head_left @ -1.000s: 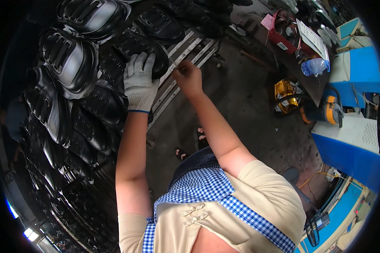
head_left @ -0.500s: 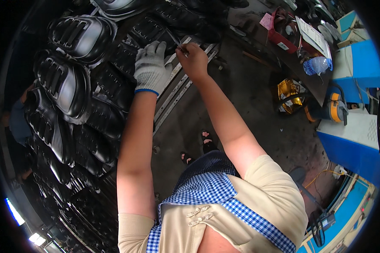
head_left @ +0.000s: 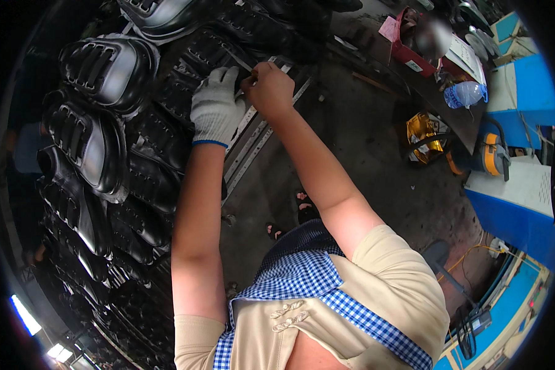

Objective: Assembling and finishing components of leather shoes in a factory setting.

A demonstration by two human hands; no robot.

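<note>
Wore a blue-and-white checked apron (head_left: 296, 274), nearest of all. Held out beyond it a white-gloved left hand (head_left: 217, 108) and a bare right hand (head_left: 270, 89), close together at the right edge of the shoe rack (head_left: 250, 117). Had the left half open, with fingers slightly bent toward a black laced shoe (head_left: 205, 48); could not tell of any grip, or even contact. Had the right drawn into a loose bunch, with thumb near fingertips, beside the end of a thin pale strip (head_left: 238, 60); could not make out whether pinched there or merely behind.

Found the black laced shoe just past the left hand, inside the rack's right edge, near other dark shoes (head_left: 253, 24). Judged likely light enough for one hand, stiff at sole and toe, softer in the upper, perhaps slippery on the smooth faces and easy to scuff. Seemed best to grasp at the heel or along the sole edge, clear of the toe.

Noted shinier grey-and-black shoes (head_left: 108, 65) toward the rack's left side. Saw farther off, to the right, a dark tabletop (head_left: 459, 126) with a clear bottle (head_left: 465, 94) near its right edge and a red box (head_left: 407, 57) farther back.
</note>
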